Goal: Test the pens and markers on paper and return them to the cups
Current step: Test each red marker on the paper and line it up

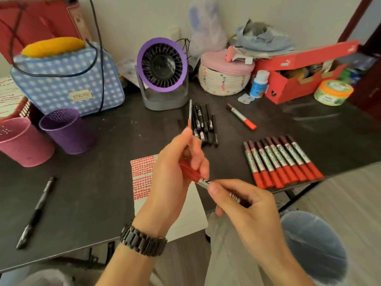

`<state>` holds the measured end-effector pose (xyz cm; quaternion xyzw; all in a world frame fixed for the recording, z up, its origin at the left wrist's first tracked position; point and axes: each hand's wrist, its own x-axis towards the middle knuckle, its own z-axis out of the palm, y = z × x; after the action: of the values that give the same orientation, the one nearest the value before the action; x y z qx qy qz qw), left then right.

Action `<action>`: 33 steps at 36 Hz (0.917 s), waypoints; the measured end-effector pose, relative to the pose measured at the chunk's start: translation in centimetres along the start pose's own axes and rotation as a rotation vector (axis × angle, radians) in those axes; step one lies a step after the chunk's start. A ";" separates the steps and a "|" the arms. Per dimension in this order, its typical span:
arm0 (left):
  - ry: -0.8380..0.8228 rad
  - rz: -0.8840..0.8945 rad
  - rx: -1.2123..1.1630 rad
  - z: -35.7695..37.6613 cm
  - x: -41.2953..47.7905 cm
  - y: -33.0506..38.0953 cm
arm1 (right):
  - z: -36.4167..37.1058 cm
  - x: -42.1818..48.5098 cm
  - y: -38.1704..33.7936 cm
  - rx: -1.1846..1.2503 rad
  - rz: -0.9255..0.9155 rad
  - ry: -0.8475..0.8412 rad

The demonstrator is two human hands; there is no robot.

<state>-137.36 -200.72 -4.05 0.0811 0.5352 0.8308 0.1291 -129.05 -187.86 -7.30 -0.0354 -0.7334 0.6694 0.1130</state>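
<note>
My left hand (177,170) grips the red cap (188,172) of a marker and also holds a thin pen (189,112) that points up. My right hand (241,205) pinches the same marker's silver barrel (203,182), the two hands meeting above the white paper (142,178) with red test marks. A pink cup (22,141) and a purple cup (66,131) stand at the left. Several red markers (282,162) lie in a row at the right. One red marker (241,116) lies alone. Several black pens (204,124) lie mid-table.
A black pen (37,211) lies near the table's left front edge. Behind stand a checked blue bag (68,79), a purple fan (162,73), a woven basket (224,77), a small bottle (258,83), a red shoebox (299,73) and a green tub (333,92).
</note>
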 end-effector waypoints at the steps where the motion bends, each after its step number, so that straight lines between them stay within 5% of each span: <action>1: 0.000 0.019 0.126 0.0 0.1 -0.5 | -0.5 0.3 -0.1 -0.002 -0.009 0.005; 10: -0.020 -0.007 0.707 -0.2 1.8 -0.5 | -2.8 1.9 0.2 -0.111 -0.056 0.046; 13: -0.023 0.035 0.520 -0.5 2.4 0.2 | -2.9 1.7 0.7 -0.136 -0.082 0.032; 17: -0.076 -0.085 -0.199 -0.1 2.5 0.9 | -1.9 1.2 1.1 -0.066 -0.069 0.022; 19: -0.074 -0.112 -0.376 0.2 2.2 0.5 | -1.1 1.0 1.4 -0.044 -0.073 0.048; 26: 0.077 -0.090 -0.621 0.9 1.2 -1.2 | 0.9 -0.9 1.7 -0.022 -0.094 0.221; 33: 0.053 -0.181 -0.555 1.8 1.0 -2.3 | 1.8 -2.4 2.6 0.041 -0.108 0.323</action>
<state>-137.54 -197.96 -5.43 -0.0272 0.2959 0.9324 0.2059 -127.33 -189.86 -10.30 -0.1005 -0.6928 0.6628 0.2660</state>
